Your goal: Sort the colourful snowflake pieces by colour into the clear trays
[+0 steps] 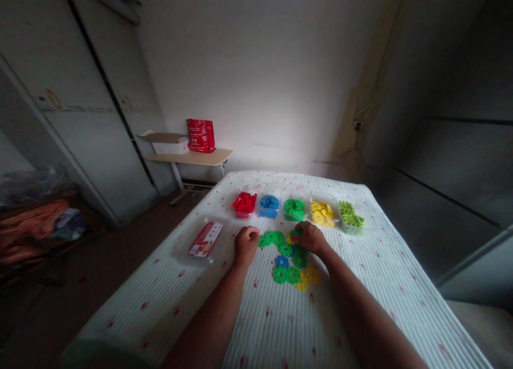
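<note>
On the white cloth-covered table [280, 326], a flat chain of joined plastic discs [289, 258] in green, blue and yellow lies between my hands. My left hand [245, 244] is curled closed at the chain's left end, touching a green disc [265, 240]. My right hand [309, 237] is closed over the chain's far end, fingers pinched on a green disc [295, 233]. Behind them stand small clear tubs of discs: red [244, 204], blue [269, 205], green [294, 209], yellow [321, 212] and light green [351, 216].
A clear lid or tray holding a red and white box [206, 240] lies left of my left hand. Beyond the table a small side table [192, 157] carries a red bag [200, 135] and a white box. Clutter sits on the floor at left.
</note>
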`<action>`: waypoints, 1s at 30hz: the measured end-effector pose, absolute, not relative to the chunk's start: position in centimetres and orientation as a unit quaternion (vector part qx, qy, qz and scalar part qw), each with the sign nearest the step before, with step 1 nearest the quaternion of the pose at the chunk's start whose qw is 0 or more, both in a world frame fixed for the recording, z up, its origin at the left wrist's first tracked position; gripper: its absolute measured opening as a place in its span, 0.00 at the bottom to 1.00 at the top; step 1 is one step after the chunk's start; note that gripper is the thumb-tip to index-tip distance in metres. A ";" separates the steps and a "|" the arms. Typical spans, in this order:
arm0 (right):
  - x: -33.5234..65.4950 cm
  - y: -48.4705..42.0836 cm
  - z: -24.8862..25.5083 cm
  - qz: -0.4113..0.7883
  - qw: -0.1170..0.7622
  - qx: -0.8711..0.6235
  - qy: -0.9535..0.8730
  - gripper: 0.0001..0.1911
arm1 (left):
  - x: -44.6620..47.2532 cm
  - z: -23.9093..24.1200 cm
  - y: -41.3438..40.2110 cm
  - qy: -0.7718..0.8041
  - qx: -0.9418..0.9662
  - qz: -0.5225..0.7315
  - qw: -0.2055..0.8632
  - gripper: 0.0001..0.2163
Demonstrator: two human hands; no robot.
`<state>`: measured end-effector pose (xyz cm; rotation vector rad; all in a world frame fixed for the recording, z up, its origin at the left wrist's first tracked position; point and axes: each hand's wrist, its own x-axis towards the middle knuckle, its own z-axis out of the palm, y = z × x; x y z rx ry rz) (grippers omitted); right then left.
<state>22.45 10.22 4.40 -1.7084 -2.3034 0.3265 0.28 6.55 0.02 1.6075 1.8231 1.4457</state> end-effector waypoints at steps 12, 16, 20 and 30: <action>23.0 8.4 6.9 0.091 -0.044 -0.517 -0.850 0.21 | 0.3 -0.1 6.5 0.637 0.561 0.505 0.157 0.08; 22.0 8.1 6.6 0.081 -0.058 -0.514 -0.852 0.23 | 0.3 0.1 6.4 0.638 0.560 0.505 0.154 0.08; 21.8 7.9 6.7 0.067 -0.072 -0.521 -0.848 0.23 | 0.3 0.2 6.5 0.640 0.563 0.501 0.152 0.08; 21.3 7.4 7.8 0.035 -0.073 -0.540 -0.838 0.21 | 0.2 0.3 6.4 0.643 0.562 0.495 0.161 0.08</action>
